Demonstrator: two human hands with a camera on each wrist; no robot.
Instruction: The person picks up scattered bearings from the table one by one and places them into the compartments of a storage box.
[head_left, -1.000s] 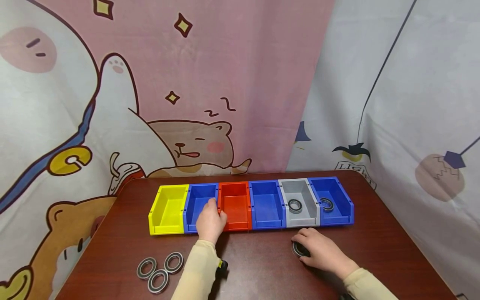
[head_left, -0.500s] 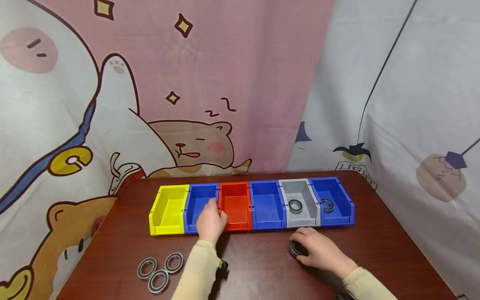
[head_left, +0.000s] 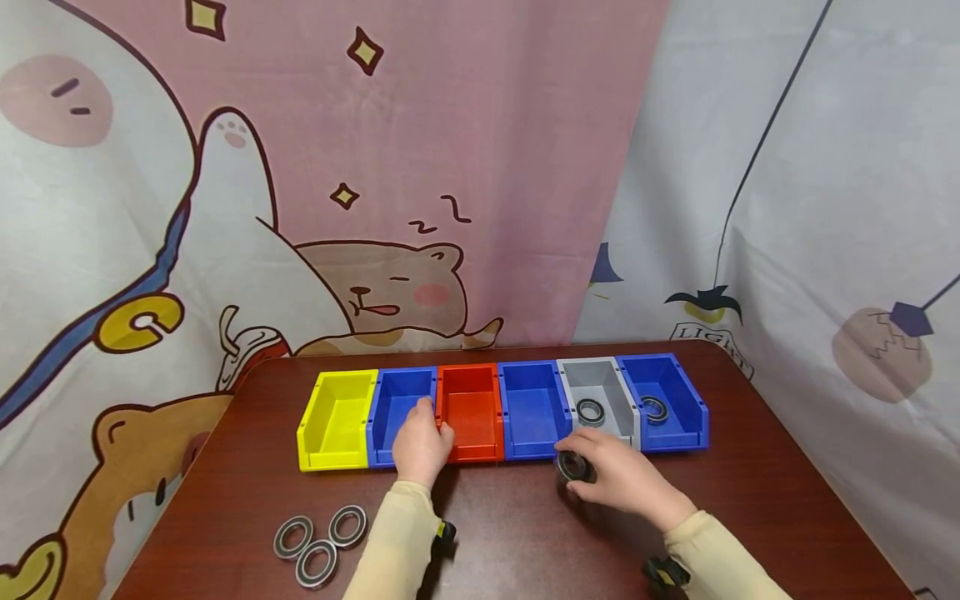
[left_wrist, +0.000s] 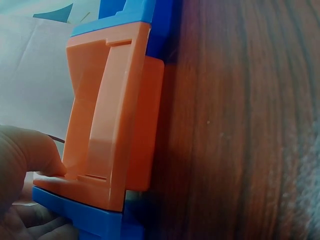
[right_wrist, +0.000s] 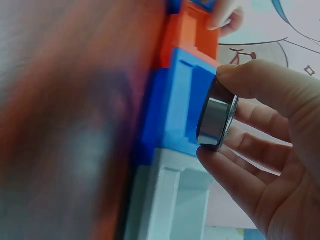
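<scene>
Right wrist view shows the ring (right_wrist: 215, 122) you are holding: hard, shiny metal round the outside, smooth and curved. Head view shows its dark flat face with a hole. Your right hand (head_left: 622, 475) pinches it between thumb and fingers. It is on the near side of the row, in front of where the middle blue bin (head_left: 534, 408) and the grey bin (head_left: 611, 408) meet, and it looks lifted off the table (head_left: 510, 533). It leans, with its flat face turned up toward you. Its wide way runs from one pressing fingertip to the other; its thin way goes through the hole.

Your left hand (head_left: 422, 446) pinches the wall between the red bin (head_left: 472, 412) and the left blue bin (head_left: 393, 404), thumb inside the red one. The bins are smooth plastic boxes with low front lips, and the yellow bin (head_left: 345, 417) sits at the left end. Those lips stand between your ring and the insides of the bins, and your right hand hides part of the grey lip. One flat ring (head_left: 590, 424) lies in the grey bin, another ring (head_left: 655, 421) in the right blue bin (head_left: 678, 408). Three loose rings (head_left: 317, 543) lie close together, near and left. Brown-red wood makes the shiny table top, and a creased cloth (head_left: 517, 167) hangs behind it.
</scene>
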